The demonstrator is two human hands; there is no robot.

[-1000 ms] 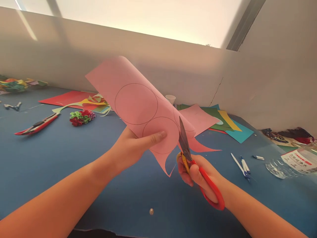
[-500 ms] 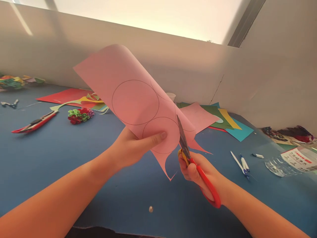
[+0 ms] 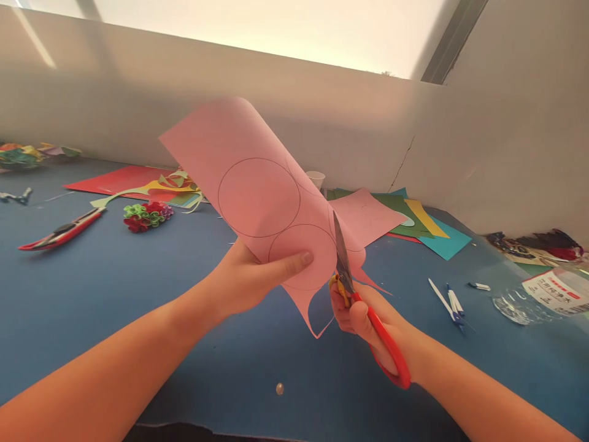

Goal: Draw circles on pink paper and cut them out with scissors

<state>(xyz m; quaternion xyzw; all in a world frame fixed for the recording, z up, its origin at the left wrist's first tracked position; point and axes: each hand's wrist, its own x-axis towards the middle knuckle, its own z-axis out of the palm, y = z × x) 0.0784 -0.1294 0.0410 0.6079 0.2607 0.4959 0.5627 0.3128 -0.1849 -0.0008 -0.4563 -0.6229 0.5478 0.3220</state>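
Note:
A curled sheet of pink paper (image 3: 257,196) with several drawn circles is held up over the blue table (image 3: 202,380). My left hand (image 3: 257,276) pinches its lower part, thumb on the front over one circle, other fingers hidden behind. My right hand (image 3: 363,313) grips red-handled scissors (image 3: 386,344). Their blades point up and lie along the right edge of the lower circle, where the paper is partly cut. Below my left hand hangs a pointed strip of cut pink paper, with a narrow curl toward the scissors.
A red utility tool (image 3: 64,230) and a paper flower cluster (image 3: 146,216) lie left. Coloured sheets (image 3: 446,239), pens (image 3: 448,304) and a clear plastic bottle (image 3: 529,301) are right. A paper cup (image 3: 316,179) stands behind; a small bead (image 3: 280,388) lies near the front edge.
The pink sheet has tilted, its upper end shifting right and down. My left hand moved slightly right and down with it. The scissors remain at the circle's edge.

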